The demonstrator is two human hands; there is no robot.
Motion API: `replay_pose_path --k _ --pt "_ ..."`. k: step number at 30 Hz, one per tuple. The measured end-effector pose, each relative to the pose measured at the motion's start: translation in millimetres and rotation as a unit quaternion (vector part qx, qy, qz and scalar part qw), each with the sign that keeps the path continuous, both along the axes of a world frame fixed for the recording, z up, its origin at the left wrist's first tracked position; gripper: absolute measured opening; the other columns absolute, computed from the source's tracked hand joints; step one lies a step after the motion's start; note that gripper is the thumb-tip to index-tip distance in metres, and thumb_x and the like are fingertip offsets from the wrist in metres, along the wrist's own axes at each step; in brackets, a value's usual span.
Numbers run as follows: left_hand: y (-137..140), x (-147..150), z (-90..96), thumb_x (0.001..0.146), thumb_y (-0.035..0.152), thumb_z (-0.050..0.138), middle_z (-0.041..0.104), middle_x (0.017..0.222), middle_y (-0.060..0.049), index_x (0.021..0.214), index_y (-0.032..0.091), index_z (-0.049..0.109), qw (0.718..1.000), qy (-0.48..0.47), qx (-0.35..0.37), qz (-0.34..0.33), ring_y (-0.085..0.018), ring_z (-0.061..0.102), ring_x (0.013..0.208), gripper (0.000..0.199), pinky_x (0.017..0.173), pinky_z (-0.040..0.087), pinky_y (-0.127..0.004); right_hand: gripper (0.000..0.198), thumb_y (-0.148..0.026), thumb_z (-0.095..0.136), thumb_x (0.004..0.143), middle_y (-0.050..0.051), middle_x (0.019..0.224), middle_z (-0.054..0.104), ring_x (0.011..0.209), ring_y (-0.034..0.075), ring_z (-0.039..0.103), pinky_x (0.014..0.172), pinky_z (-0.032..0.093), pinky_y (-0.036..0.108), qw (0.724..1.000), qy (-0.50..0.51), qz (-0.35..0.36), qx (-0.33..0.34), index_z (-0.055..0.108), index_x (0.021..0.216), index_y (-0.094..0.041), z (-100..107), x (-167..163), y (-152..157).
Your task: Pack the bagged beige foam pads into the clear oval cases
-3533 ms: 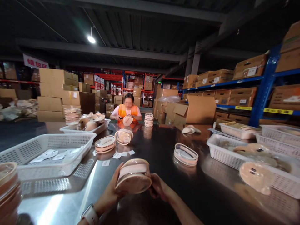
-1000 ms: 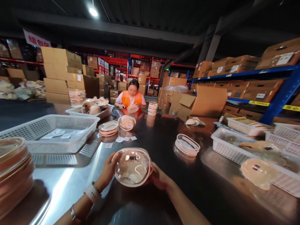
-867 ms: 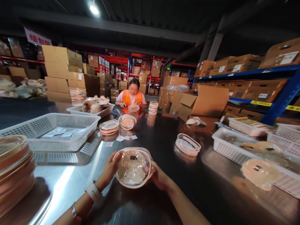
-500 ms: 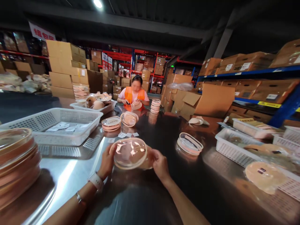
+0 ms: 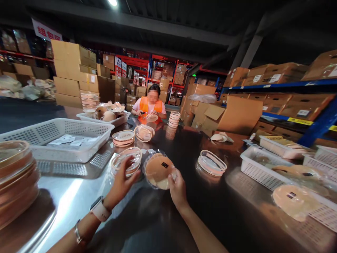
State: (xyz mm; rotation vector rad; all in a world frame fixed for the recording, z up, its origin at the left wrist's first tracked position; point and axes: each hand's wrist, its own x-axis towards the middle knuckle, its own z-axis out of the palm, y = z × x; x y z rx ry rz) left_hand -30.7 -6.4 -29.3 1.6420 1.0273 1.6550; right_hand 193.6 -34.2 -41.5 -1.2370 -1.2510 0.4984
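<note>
In my right hand (image 5: 179, 188) I pinch the edge of a round beige pad in clear plastic wrapping (image 5: 158, 168). The pad is tilted above the table and has a small dark label on it. My left hand (image 5: 122, 184) has its fingers apart, at the near side of a round clear-lidded case (image 5: 134, 154) on the table. The fingers overlap the case in view; whether they touch it I cannot tell. Just behind it stand another clear-lidded case (image 5: 123, 137) and a tilted case (image 5: 144, 133).
A white basket (image 5: 89, 153) with paper slips lies left, behind a stack of round cases (image 5: 15, 189). One case (image 5: 212, 163) lies right of centre. White baskets (image 5: 252, 168) with wrapped pads line the right side. Across the table sits a person in an orange vest (image 5: 151, 105).
My left hand has let go of the clear-lidded case, which now rests further left on the table. The wrapped pad in my right hand, partly hidden before, now shows fully.
</note>
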Motion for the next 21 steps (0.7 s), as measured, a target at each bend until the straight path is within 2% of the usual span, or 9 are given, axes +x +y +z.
replay_pose_path --k 2,3,5,7,9,11,14,18,21 --pt "-17 19 -3.1 0.072 0.052 0.07 0.059 0.129 -0.016 0.135 0.021 0.036 0.975 -0.077 -0.133 -0.161 -0.031 0.064 0.107 0.078 0.086 0.057 -0.045 0.048 -0.044 0.05 0.083 0.016 0.108 0.07 0.098 0.029 0.065 0.085 0.053 0.039 0.999 -0.023 0.026 -0.023 0.057 0.119 -0.012 2 -5 -10" --pt "-25 27 -4.7 0.07 0.053 0.072 0.061 0.126 -0.015 0.136 0.022 0.036 0.955 -0.102 -0.187 -0.204 -0.03 0.067 0.099 0.081 0.077 0.059 -0.042 0.048 -0.045 0.047 0.086 0.015 0.102 0.071 0.092 0.028 0.066 0.08 0.054 0.038 0.998 -0.032 0.039 -0.031 0.059 0.118 -0.012 4 -7 -15" --pt "-34 36 -6.8 0.067 0.055 0.075 0.066 0.115 -0.013 0.132 0.019 0.043 0.933 -0.132 -0.247 -0.227 -0.027 0.068 0.086 0.081 0.066 0.06 -0.036 0.048 -0.046 0.041 0.091 0.014 0.095 0.071 0.085 0.026 0.067 0.078 0.054 0.036 0.997 -0.051 0.052 -0.023 0.062 0.116 -0.012 8 -10 -25" --pt "-38 37 -6.9 0.064 0.055 0.077 0.069 0.098 -0.01 0.124 0.015 0.051 0.932 -0.15 -0.261 -0.202 -0.023 0.066 0.075 0.077 0.058 0.058 -0.032 0.046 -0.045 0.037 0.094 0.012 0.094 0.072 0.082 0.023 0.067 0.076 0.054 0.032 0.996 -0.068 0.051 0.005 0.065 0.112 -0.014 12 -11 -32" --pt "-38 33 -5.0 0.062 0.054 0.079 0.068 0.088 -0.007 0.115 0.013 0.056 0.939 -0.158 -0.262 -0.158 -0.019 0.063 0.069 0.072 0.054 0.054 -0.028 0.042 -0.044 0.039 0.094 0.011 0.09 0.072 0.073 0.02 0.067 0.065 0.054 0.029 0.997 -0.059 0.037 0.017 0.067 0.108 -0.016 15 -10 -34" --pt "-36 29 -1.8 0.06 0.053 0.081 0.069 0.089 -0.007 0.108 0.012 0.059 0.947 -0.15 -0.259 -0.117 -0.019 0.063 0.07 0.067 0.056 0.053 -0.027 0.037 -0.044 0.044 0.092 0.009 0.086 0.072 0.069 0.019 0.067 0.058 0.054 0.028 0.999 -0.012 0.024 0.018 0.066 0.103 -0.017 18 -8 -34" --pt "-35 27 1.6 0.06 0.052 0.079 0.07 0.093 -0.01 0.102 0.011 0.061 0.963 -0.111 -0.235 -0.07 -0.023 0.065 0.08 0.061 0.068 0.054 -0.033 0.035 -0.047 0.05 0.089 0.007 0.088 0.07 0.074 0.019 0.067 0.061 0.057 0.029 0.998 0.049 0.034 0.017 0.063 0.104 -0.018 21 -6 -33" --pt "-36 26 -2.1 0.066 0.046 0.074 0.07 0.102 -0.012 0.109 0.011 0.061 0.984 -0.023 -0.179 -0.014 -0.028 0.065 0.093 0.057 0.083 0.054 -0.041 0.038 -0.047 0.062 0.081 0.002 0.083 0.064 0.062 0.014 0.062 0.047 0.053 0.023 0.994 0.053 0.08 -0.049 0.059 0.109 -0.021 27 -11 -39" --pt "-40 25 -5.2 0.072 0.041 0.072 0.069 0.11 -0.011 0.12 0.014 0.058 0.991 0.028 -0.128 -0.02 -0.027 0.065 0.097 0.057 0.083 0.055 -0.039 0.033 -0.041 0.064 0.076 0.002 0.085 0.064 0.062 0.015 0.06 0.04 0.051 0.022 0.985 0.075 0.098 -0.117 0.059 0.102 -0.021 32 -16 -42"
